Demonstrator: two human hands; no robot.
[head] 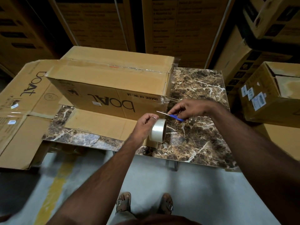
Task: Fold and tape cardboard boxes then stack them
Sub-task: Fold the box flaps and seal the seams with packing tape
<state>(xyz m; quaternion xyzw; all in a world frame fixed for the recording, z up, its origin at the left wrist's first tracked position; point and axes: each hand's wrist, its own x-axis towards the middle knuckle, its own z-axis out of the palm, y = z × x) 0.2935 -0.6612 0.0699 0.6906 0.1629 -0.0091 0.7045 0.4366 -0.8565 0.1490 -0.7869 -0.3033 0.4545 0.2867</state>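
A folded brown cardboard box (112, 82) printed "boAt" upside down stands on the marble-patterned table (198, 127), its top seam covered with clear tape. A loose tape end hangs off its near right corner. My left hand (145, 123) grips a roll of clear tape (158, 132) just in front of the box. My right hand (186, 108) holds blue-handled scissors (172, 115), blades pointing left toward the tape roll. A flat cardboard sheet (100, 123) lies under the box's near side.
Flattened "boAt" cartons (21, 108) overlap the table's left side. A closed box with labels (272, 95) sits to the right. Tall stacked cartons (178, 26) wall the back. Grey floor with a yellow line (55, 184) lies below; my sandalled feet (142, 203) stand near the table edge.
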